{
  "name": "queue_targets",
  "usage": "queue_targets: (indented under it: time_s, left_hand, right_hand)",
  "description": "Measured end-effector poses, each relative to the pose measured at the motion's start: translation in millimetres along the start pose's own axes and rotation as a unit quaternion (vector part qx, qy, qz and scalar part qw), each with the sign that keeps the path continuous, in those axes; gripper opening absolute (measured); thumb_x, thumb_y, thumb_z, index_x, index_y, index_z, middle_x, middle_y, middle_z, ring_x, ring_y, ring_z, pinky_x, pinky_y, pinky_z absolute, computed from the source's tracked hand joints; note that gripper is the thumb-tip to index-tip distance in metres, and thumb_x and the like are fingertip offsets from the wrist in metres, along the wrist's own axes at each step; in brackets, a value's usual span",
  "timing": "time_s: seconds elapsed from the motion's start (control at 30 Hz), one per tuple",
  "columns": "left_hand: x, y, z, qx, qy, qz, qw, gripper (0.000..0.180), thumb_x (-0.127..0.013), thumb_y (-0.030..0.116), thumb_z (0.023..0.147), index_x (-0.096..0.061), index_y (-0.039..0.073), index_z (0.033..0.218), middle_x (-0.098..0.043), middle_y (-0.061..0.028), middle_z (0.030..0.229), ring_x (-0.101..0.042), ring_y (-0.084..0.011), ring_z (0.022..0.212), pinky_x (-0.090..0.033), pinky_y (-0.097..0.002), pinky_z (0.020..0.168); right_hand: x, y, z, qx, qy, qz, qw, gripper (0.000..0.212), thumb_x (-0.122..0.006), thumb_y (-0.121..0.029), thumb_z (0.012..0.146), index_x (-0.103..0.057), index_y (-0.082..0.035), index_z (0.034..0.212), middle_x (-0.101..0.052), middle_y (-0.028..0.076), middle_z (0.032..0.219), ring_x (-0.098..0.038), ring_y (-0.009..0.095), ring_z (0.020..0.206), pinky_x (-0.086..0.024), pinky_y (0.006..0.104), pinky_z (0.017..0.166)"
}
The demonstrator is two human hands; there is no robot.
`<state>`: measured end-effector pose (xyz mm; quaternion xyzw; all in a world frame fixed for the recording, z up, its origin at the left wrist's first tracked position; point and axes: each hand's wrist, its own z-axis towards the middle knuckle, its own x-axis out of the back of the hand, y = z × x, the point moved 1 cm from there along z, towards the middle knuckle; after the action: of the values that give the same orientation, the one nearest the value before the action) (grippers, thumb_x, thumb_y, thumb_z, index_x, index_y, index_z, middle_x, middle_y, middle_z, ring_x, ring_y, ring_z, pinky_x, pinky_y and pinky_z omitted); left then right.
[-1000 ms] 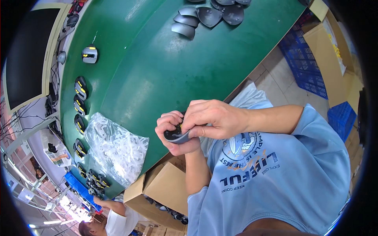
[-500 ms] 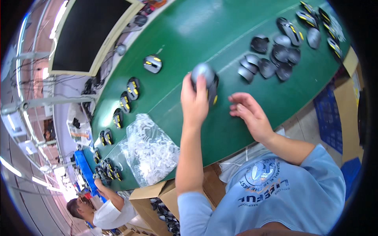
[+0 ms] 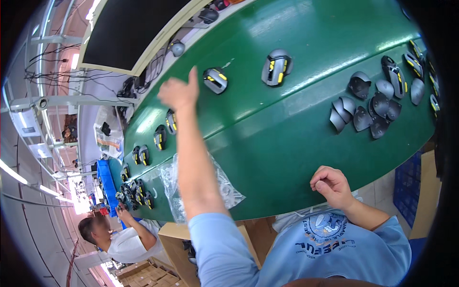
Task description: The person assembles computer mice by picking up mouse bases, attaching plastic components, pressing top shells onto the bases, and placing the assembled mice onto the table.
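My left hand (image 3: 179, 93) is stretched out over the far left part of the green table (image 3: 258, 158), thumb apart from the fingers, with nothing seen in it. Just below it lies a black computer mouse with yellow stripes (image 3: 171, 121), partly covered by my wrist. A grey mouse (image 3: 216, 80) rests to the right of this hand. Farther right is another mouse (image 3: 277, 68) with a grey shell and yellow stripes. My right hand (image 3: 333, 187) hovers by the near table edge, fingers curled in and thumb against them. No object shows in it.
Curved grey shells (image 3: 362, 118) lie in a cluster at the right, beside more mice (image 3: 394, 76). A clear plastic bag of white parts (image 3: 224, 186) lies under my left forearm. Cardboard boxes (image 3: 174, 230) stand below the edge. A co-worker (image 3: 119, 239) handles mice at the far left.
The mouse that my left hand held now lies on the table's far side. That hand has moved left, toward the row of mice. My right hand has dropped nearer me and curled tighter.
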<state>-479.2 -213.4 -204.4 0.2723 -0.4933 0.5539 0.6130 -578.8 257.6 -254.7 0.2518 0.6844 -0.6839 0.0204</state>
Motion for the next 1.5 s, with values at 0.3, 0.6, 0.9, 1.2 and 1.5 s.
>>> queue_targets:
  time_s: [0.3, 0.6, 0.9, 1.2, 1.5]
  left_hand:
    - [10, -86, -16, 0.093, -0.105, -0.238, 0.961, 0.097, -0.056, 0.077, 0.085, -0.056, -0.01, 0.127, -0.062, -0.0327, 0.125, -0.06, -0.0412, 0.12, -0.045, -0.0465, 0.103]
    - [175, -126, -248, 0.072, 0.082, -0.912, 0.395, 0.065, -0.057, 0.046, 0.096, -0.047, -0.004, 0.137, -0.052, -0.0066, 0.092, -0.046, -0.0151, 0.068, -0.037, -0.0267, 0.054]
    - [120, -132, -411, 0.237, -0.108, -0.907, 0.331, 0.059, -0.053, 0.048, 0.101, -0.048, 0.0, 0.136, -0.06, -0.0098, 0.104, -0.06, -0.022, 0.081, -0.05, -0.0341, 0.062]
    - [100, -99, -376, 0.223, -0.189, -0.758, 0.583, 0.048, -0.077, 0.007, 0.088, -0.048, 0.001, 0.125, -0.061, -0.0053, 0.109, -0.061, -0.0102, 0.092, -0.052, -0.0254, 0.08]
    - [106, -27, -364, 0.087, -0.306, -0.78, 0.539, 0.042, -0.076, 0.01, 0.091, -0.044, 0.001, 0.118, -0.06, -0.0049, 0.104, -0.057, -0.0072, 0.091, -0.05, -0.0242, 0.079]
  right_hand:
    - [-17, -13, 24, 0.041, -0.063, -0.116, 0.99, 0.01, -0.064, -0.007, 0.095, -0.069, 0.001, 0.096, -0.065, 0.009, 0.085, -0.06, 0.017, 0.073, -0.048, 0.0295, 0.066]
    - [-154, 11, 162, 0.269, -0.27, -0.356, 0.853, 0.018, -0.066, -0.022, 0.094, -0.072, -0.005, 0.092, -0.07, 0.012, 0.087, -0.067, 0.033, 0.085, -0.054, 0.0449, 0.075]
    - [-224, 58, 244, 0.154, -0.242, -0.616, 0.733, 0.024, -0.071, -0.024, 0.083, -0.073, -0.001, 0.087, -0.073, 0.022, 0.097, -0.072, 0.039, 0.094, -0.059, 0.0448, 0.08]
    - [-127, -29, 138, 0.296, -0.255, -0.356, 0.849, 0.011, -0.067, -0.021, 0.092, -0.069, -0.01, 0.094, -0.064, 0.007, 0.09, -0.067, 0.028, 0.083, -0.053, 0.0437, 0.072]
    - [-51, -46, 70, 0.31, -0.275, -0.553, 0.723, 0.016, -0.071, -0.015, 0.08, -0.066, -0.017, 0.095, -0.061, -0.002, 0.094, -0.06, 0.017, 0.088, -0.052, 0.0312, 0.052]
